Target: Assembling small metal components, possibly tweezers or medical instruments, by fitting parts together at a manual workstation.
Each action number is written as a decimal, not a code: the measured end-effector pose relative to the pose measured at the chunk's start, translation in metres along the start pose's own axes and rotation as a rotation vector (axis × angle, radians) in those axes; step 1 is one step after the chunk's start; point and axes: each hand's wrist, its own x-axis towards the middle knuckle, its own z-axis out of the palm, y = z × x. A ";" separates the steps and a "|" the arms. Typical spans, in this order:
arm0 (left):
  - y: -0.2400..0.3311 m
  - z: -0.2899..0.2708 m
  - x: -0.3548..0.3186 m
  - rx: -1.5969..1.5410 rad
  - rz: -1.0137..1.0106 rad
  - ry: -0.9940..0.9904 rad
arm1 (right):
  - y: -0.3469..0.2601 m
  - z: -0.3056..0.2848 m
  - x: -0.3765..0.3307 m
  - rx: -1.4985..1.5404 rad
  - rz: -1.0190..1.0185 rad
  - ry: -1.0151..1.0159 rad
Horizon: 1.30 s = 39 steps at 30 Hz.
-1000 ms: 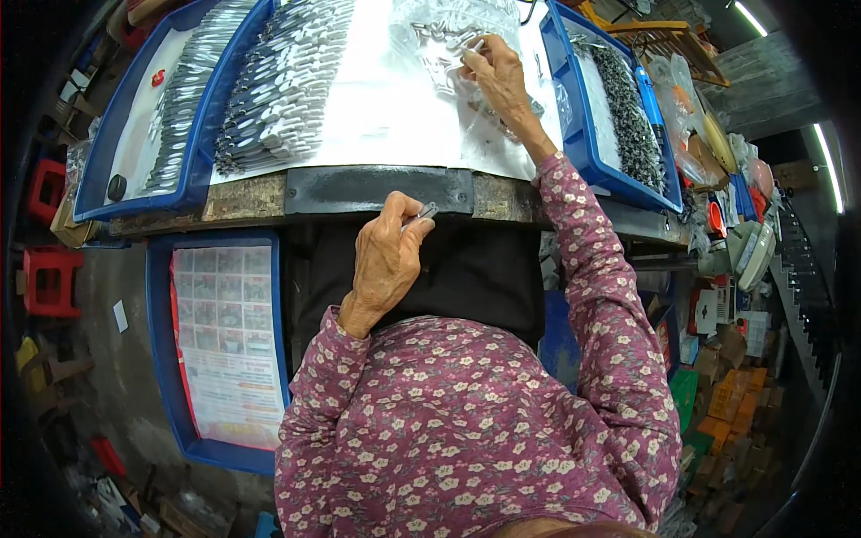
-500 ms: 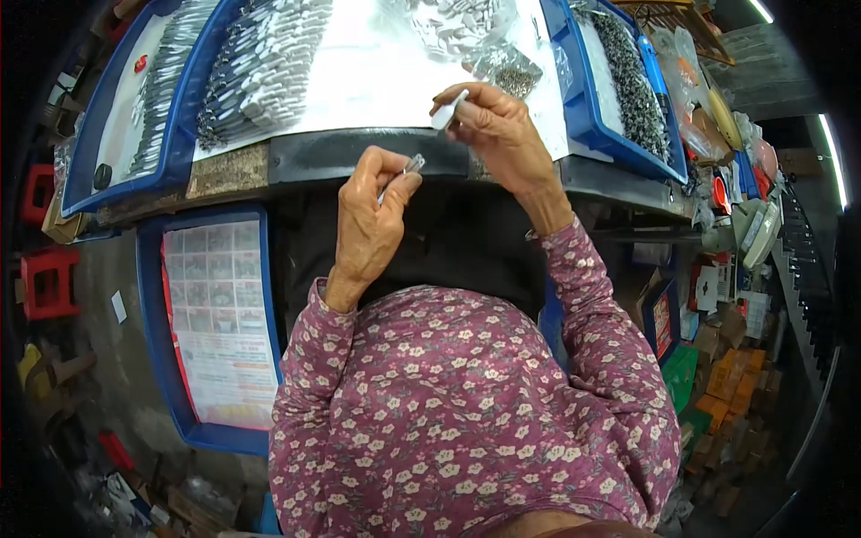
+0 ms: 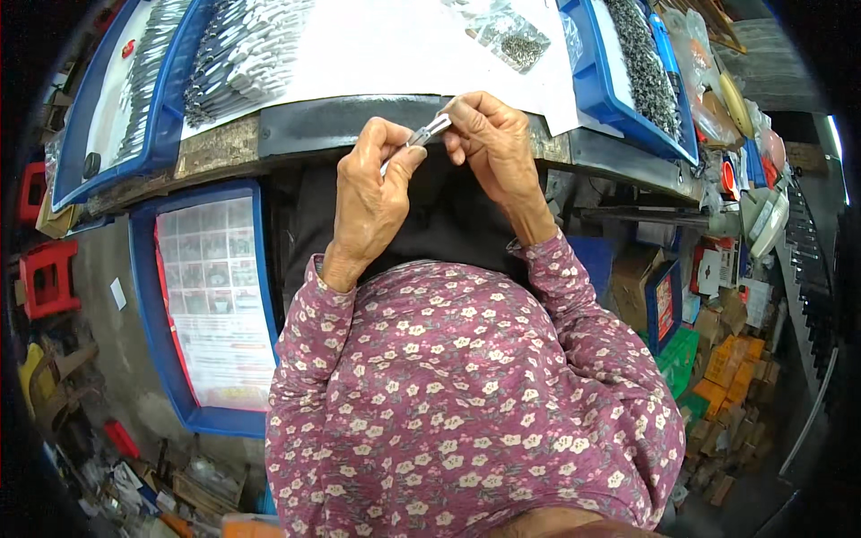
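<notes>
Just in front of the bench edge, my two hands meet over small parts. My left hand is closed, thumb and forefinger pinching a small slim silvery-grey piece. A narrow grey-white piece is pinched by my right hand, its end touching the silvery piece. Whether the two are joined I cannot tell; fingertips cover part of both. Beyond the hands, white sheeting covers the bench top. On it lies a clear plastic bag with many tiny metal parts.
Rows of grey-white slim pieces lie at the left beside a blue tray of similar pieces. Another blue tray at the right holds dark small parts. Lower left, a blue tray holds a printed sheet. A red stool stands far left.
My right hand has come down and toward me from over the white sheeting, bringing its white piece to the piece in my left hand. The view has shifted slightly.
</notes>
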 end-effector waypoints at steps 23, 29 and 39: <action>-0.003 0.001 -0.001 0.477 0.261 0.056 | -0.004 0.014 -0.002 -0.200 -0.016 0.134; -0.003 0.001 -0.002 0.575 0.324 0.055 | -0.002 0.017 -0.006 -0.167 -0.006 0.124; -0.005 -0.002 -0.004 0.603 0.390 0.052 | -0.009 0.023 -0.013 -0.243 0.076 0.088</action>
